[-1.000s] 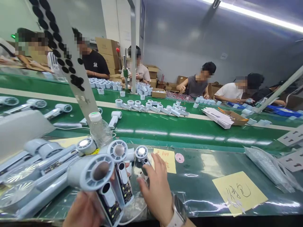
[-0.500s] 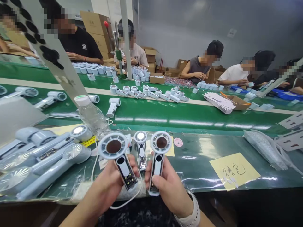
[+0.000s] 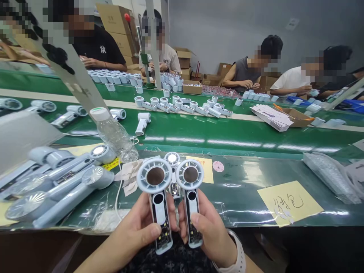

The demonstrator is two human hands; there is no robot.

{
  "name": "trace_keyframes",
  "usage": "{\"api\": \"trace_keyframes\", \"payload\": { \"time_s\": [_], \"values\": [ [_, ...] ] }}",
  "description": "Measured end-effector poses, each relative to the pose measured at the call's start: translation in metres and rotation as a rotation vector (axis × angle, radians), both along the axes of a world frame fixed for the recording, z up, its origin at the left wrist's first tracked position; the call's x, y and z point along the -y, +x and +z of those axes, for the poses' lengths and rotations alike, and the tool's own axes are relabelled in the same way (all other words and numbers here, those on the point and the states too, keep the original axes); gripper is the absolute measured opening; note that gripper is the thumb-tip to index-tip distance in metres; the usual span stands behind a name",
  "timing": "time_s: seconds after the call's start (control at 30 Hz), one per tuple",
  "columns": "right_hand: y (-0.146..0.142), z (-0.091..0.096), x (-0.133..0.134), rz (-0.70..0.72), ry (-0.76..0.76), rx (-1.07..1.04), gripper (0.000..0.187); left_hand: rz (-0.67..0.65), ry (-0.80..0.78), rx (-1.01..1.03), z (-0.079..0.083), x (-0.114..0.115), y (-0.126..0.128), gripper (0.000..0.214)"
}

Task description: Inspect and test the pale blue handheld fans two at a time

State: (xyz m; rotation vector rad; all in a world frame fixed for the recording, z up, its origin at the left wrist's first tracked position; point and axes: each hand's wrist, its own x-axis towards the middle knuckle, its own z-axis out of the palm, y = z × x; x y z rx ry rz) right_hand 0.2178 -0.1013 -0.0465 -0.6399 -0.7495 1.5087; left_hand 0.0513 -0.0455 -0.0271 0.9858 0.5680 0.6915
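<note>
My left hand (image 3: pixel 140 223) is closed round the handle of a light blue handheld fan (image 3: pixel 160 213), with the thumb on its lower front. A second handheld fan (image 3: pixel 195 209) is gripped in my right hand (image 3: pixel 210 227), the thumb resting on the handle's side. Both fans stand nearly upright side by side, round heads up, their dark clear-covered handle fronts facing me. Circuit parts show inside. Between and behind them, a third fan (image 3: pixel 172 159) lies on the bench, partly hidden.
Several fans (image 3: pixel 68 197) are heaped at the left by a clear plastic bottle (image 3: pixel 113 131). A yellow note (image 3: pixel 290 203) and a bubble-wrap bag (image 3: pixel 330 178) lie at the right. Beyond the green conveyor (image 3: pixel 182 132), which carries fans and cards (image 3: pixel 271 116), co-workers (image 3: pixel 244 76) sit working.
Both hands have come closer to me with their fans. The left fan has turned from slanted to nearly upright and moved right, beside the other. The left thumb now shows on its handle.
</note>
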Motion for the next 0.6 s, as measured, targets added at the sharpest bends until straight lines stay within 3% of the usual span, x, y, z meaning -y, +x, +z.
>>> {"api": "trace_keyframes", "payload": {
  "time_s": [0.1, 0.37, 0.6],
  "values": [
    [-0.0025, 0.0013, -0.0014, -0.001, -0.022, -0.02, 0.035, -0.049, 0.022, -0.027, -0.0004, -0.0012, -0.0016, 0.057],
    [-0.0077, 0.0038, -0.0046, -0.028, -0.101, -0.077, 0.035, 0.0, -0.067, 0.081, 0.0048, -0.0012, 0.0056, 0.049],
    [-0.0072, -0.0019, -0.0046, -0.013, -0.08, -0.049, 0.04, 0.027, -0.031, 0.133, 0.0006, -0.0018, 0.0007, 0.035]
  ]
}}
